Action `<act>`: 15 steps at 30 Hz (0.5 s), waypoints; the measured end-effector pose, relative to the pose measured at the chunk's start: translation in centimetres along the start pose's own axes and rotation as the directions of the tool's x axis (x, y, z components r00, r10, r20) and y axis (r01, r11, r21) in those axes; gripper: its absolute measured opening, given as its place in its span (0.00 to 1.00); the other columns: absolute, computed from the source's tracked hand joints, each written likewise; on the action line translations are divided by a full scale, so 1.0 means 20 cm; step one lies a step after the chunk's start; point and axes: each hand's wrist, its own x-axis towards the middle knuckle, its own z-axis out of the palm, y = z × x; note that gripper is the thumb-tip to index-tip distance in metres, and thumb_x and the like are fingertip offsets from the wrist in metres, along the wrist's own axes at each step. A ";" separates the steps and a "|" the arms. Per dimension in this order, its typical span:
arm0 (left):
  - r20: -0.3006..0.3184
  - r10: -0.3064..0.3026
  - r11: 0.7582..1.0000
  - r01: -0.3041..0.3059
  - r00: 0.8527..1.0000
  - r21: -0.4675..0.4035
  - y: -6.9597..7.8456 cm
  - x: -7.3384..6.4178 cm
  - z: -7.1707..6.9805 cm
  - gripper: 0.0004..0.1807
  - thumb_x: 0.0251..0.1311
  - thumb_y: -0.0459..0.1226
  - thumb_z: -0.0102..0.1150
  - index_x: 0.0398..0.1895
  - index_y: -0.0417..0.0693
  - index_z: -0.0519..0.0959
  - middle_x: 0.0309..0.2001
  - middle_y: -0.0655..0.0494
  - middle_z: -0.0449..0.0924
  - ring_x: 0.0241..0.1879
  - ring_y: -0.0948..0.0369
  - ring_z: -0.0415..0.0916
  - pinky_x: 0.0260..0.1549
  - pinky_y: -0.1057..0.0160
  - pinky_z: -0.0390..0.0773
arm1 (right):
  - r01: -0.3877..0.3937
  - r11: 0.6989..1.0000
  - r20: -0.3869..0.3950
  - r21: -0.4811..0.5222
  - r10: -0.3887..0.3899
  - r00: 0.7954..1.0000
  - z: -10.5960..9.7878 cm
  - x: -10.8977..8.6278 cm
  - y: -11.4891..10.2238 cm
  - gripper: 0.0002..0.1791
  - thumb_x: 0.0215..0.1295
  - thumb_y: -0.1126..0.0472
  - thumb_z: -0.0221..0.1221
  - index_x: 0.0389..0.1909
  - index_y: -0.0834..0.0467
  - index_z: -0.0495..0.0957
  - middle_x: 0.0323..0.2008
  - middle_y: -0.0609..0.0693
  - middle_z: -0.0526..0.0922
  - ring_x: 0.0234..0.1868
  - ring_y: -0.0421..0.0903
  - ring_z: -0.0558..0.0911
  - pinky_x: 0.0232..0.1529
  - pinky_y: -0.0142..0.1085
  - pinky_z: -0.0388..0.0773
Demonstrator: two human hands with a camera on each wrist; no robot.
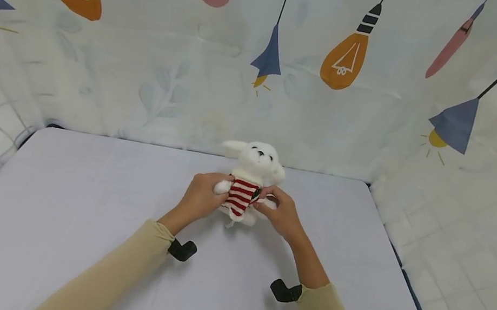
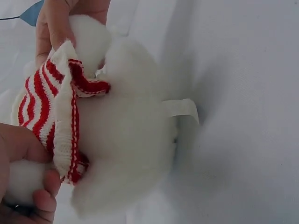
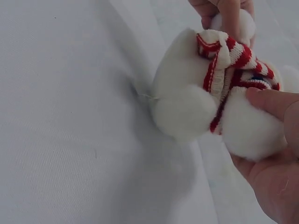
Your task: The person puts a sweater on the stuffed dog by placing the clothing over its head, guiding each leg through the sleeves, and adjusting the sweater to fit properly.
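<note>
A white plush dog with floppy ears is held upright near the table's back edge, facing the camera. It wears a red-and-white striped knitted sweater. My left hand pinches the toy's paw and the sweater's side between thumb and fingers. On the other side, my right hand grips the opposite paw, its thumb beside the sweater's edge. The left wrist view shows the fluffy lower body bare below the hem, with a white tag sticking out. In the right wrist view the sweater is bunched up.
A white-covered table spreads out around the toy. Behind it hangs a pale curtain printed with lamps and bulbs, which also runs along both sides. Black camera mounts sit at both wrists, beside beige sleeves.
</note>
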 end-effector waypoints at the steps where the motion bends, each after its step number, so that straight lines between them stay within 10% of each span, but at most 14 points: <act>1: 0.032 -0.003 1.000 0.004 0.999 -0.008 0.00 0.00 0.00 0.21 0.53 0.28 0.65 0.53 0.44 0.81 0.51 0.45 0.83 0.52 0.50 0.81 0.48 0.50 0.79 | 0.008 1.000 0.008 -0.002 -0.008 1.000 0.00 -0.01 -0.02 0.12 0.60 0.66 0.65 0.39 0.65 0.73 0.51 0.58 0.77 0.58 0.55 0.79 0.49 0.40 0.78; 7: 0.123 -0.014 1.000 0.011 0.992 0.026 0.01 0.00 -0.01 0.27 0.58 0.31 0.62 0.63 0.44 0.73 0.60 0.44 0.77 0.59 0.48 0.76 0.53 0.48 0.76 | 0.007 1.000 0.027 -0.017 -0.006 1.000 -0.01 -0.05 -0.15 0.12 0.61 0.68 0.63 0.40 0.69 0.72 0.51 0.61 0.76 0.58 0.58 0.79 0.46 0.38 0.77; 15: -0.092 0.048 0.957 -0.019 0.995 0.288 0.06 -0.02 0.01 0.21 0.51 0.37 0.70 0.50 0.46 0.79 0.48 0.50 0.80 0.45 0.51 0.81 0.39 0.51 0.80 | 0.097 0.993 0.012 -0.068 -0.097 0.995 0.02 -0.06 -0.18 0.11 0.59 0.70 0.63 0.39 0.69 0.72 0.45 0.62 0.77 0.57 0.58 0.78 0.58 0.50 0.75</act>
